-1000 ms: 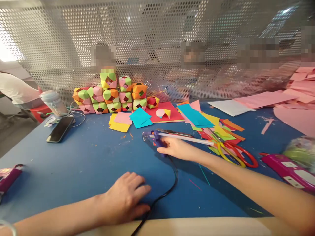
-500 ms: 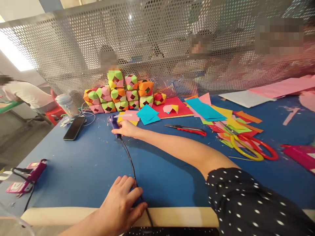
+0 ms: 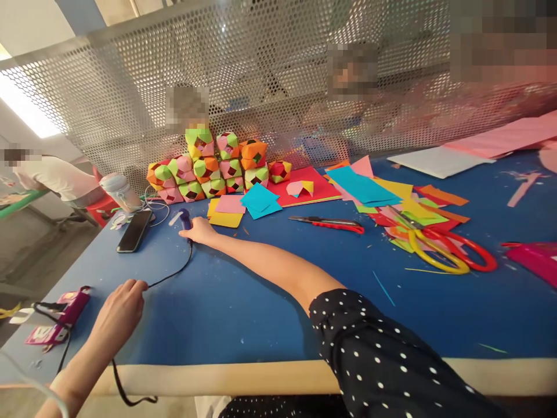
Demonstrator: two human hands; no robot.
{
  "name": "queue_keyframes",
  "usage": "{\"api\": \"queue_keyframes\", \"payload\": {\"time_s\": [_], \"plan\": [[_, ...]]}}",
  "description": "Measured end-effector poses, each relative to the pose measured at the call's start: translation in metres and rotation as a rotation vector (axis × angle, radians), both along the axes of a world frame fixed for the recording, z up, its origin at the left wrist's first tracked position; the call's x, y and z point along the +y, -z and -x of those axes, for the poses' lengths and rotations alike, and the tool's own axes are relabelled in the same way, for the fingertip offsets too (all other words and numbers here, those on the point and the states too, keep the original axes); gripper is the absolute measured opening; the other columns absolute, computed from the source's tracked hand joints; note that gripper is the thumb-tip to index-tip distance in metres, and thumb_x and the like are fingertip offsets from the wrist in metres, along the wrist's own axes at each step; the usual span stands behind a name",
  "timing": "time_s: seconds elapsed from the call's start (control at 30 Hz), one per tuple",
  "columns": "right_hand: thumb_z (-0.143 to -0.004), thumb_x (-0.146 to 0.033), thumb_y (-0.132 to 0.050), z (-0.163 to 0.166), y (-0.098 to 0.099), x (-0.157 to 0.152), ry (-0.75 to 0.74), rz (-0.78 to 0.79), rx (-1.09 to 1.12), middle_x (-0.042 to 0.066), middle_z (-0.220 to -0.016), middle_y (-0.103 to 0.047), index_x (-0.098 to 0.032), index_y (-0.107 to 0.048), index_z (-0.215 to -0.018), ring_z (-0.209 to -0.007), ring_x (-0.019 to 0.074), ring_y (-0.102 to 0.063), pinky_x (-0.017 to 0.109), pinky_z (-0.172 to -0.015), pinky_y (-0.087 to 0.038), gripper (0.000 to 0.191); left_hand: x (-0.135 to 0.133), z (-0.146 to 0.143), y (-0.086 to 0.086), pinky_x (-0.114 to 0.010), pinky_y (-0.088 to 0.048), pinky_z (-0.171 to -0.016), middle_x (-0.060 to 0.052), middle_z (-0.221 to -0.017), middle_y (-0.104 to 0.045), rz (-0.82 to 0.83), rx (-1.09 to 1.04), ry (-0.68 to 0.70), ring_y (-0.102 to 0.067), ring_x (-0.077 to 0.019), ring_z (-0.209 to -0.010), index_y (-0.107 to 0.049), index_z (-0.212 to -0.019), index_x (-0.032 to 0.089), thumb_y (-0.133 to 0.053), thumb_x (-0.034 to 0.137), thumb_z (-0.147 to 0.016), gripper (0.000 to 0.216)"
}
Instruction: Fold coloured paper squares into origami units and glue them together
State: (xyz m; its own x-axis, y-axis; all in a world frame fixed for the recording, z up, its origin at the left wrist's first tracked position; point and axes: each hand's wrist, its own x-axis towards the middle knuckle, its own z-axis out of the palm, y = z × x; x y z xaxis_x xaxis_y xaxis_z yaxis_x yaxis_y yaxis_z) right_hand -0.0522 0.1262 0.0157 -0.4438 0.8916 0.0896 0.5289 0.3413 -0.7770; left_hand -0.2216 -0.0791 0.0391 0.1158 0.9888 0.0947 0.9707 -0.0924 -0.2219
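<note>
My right hand (image 3: 199,231) reaches across the blue table (image 3: 261,302) and grips a purple glue gun (image 3: 185,218) lying near the phone. Its black cord (image 3: 174,273) runs back to my left hand (image 3: 116,316), whose fingers are closed on the cord near the front left of the table. The cord then drops over the table's front edge. A stack of folded coloured paper cubes (image 3: 213,165) stands just beyond the glue gun against the perforated metal screen.
A black phone (image 3: 134,230) and a pale bottle (image 3: 119,191) lie at the left. A red box cutter (image 3: 331,223), scissors with red and yellow handles (image 3: 439,249) and loose coloured paper sheets (image 3: 374,194) are at the right. A pink device (image 3: 58,316) sits front left. People sit behind the screen.
My right hand has dragged the glue gun from the table's middle to the left, beside the phone. My left hand moved left along the cord and closed on it.
</note>
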Motion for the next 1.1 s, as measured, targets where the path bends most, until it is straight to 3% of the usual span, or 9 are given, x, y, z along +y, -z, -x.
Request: {"api": "queue_keyframes", "payload": {"time_s": [0.13, 0.27, 0.33, 0.43, 0.6, 0.77, 0.93, 1.1], "plan": [[-0.09, -0.039, -0.052, 0.003, 0.002, 0.001, -0.03, -0.023, -0.047, 0.004, -0.095, -0.063, -0.013, -0.059, -0.099, -0.081, 0.0136, -0.061, 0.033, -0.073, -0.052, 0.029, 0.005, -0.004, 0.002, -0.031, -0.046, -0.066, -0.008, -0.084, -0.061, 0.039, 0.09, -0.038, -0.061, -0.0216, -0.074, -0.058, -0.083, 0.018, -0.033, 0.017, -0.085, 0.025], [-0.086, -0.045, -0.054, -0.004, 0.003, -0.003, -0.03, -0.107, -0.056, 0.005, -0.084, -0.064, -0.01, -0.059, -0.09, -0.073, 0.0136, -0.061, 0.029, -0.067, -0.05, 0.035, 0.01, -0.029, 0.001, -0.036, -0.047, -0.073, -0.011, -0.107, -0.061, -0.031, 0.141, 0.008, -0.061, -0.0243, -0.087, -0.059, -0.094, 0.019, -0.035, 0.021, -0.087, 0.025], [-0.084, -0.042, -0.057, -0.015, 0.006, -0.008, -0.023, -0.181, -0.055, 0.007, -0.086, -0.065, -0.009, -0.058, -0.095, -0.078, 0.0158, -0.062, 0.027, -0.068, -0.048, 0.035, 0.016, -0.045, 0.0, -0.037, -0.047, -0.079, -0.012, -0.116, -0.058, -0.041, 0.111, 0.08, -0.06, -0.0243, -0.093, -0.058, -0.098, 0.019, -0.035, 0.023, -0.088, 0.026], [-0.084, -0.03, -0.057, -0.048, 0.013, -0.017, -0.057, -0.31, -0.069, 0.007, -0.095, -0.064, -0.011, -0.054, -0.106, -0.087, 0.0155, -0.06, 0.025, -0.075, -0.046, 0.029, 0.031, -0.072, -0.002, -0.037, -0.047, -0.082, -0.01, -0.115, -0.058, -0.015, 0.043, 0.192, -0.059, -0.0233, -0.096, -0.058, -0.098, 0.019, -0.035, 0.023, -0.089, 0.024], [-0.086, -0.02, -0.05, -0.131, 0.025, -0.015, -0.112, -0.532, -0.188, 0.011, -0.112, -0.057, -0.014, -0.056, -0.106, -0.106, 0.0194, -0.051, 0.031, -0.09, -0.038, 0.022, 0.069, -0.124, 0.0, -0.039, -0.046, -0.081, -0.012, -0.109, -0.058, 0.032, -0.03, 0.377, -0.057, -0.0255, -0.097, -0.057, -0.096, 0.016, -0.038, 0.02, -0.088, 0.021], [-0.086, -0.014, -0.048, -0.19, 0.034, 0.009, -0.061, -0.649, -0.354, 0.015, -0.11, -0.058, -0.011, -0.058, -0.102, -0.104, 0.0241, -0.049, 0.035, -0.087, -0.036, 0.02, 0.12, -0.163, 0.013, -0.037, -0.045, -0.081, -0.01, -0.103, -0.057, 0.023, -0.075, 0.431, -0.056, -0.024, -0.095, -0.057, -0.096, 0.019, -0.043, 0.022, -0.087, 0.018], [-0.086, -0.014, -0.049, -0.2, 0.037, 0.027, 0.0, -0.727, -0.449, 0.014, -0.108, -0.058, -0.012, -0.06, -0.098, -0.102, 0.0244, -0.049, 0.033, -0.083, -0.033, 0.016, 0.168, -0.18, 0.026, -0.037, -0.043, -0.084, -0.011, -0.112, -0.054, -0.043, -0.132, 0.365, -0.053, -0.0256, -0.102, -0.055, -0.102, 0.019, -0.048, 0.026, -0.085, 0.02], [-0.086, -0.009, -0.044, -0.19, 0.038, 0.031, 0.062, -0.775, -0.477, 0.014, -0.103, -0.06, -0.011, -0.061, -0.098, -0.098, 0.0246, -0.05, 0.034, -0.081, -0.032, 0.021, 0.195, -0.181, 0.037, -0.039, -0.043, -0.085, -0.013, -0.114, -0.053, -0.114, -0.19, 0.288, -0.052, -0.0265, -0.106, -0.054, -0.105, 0.017, -0.045, 0.025, -0.087, 0.022]]}}
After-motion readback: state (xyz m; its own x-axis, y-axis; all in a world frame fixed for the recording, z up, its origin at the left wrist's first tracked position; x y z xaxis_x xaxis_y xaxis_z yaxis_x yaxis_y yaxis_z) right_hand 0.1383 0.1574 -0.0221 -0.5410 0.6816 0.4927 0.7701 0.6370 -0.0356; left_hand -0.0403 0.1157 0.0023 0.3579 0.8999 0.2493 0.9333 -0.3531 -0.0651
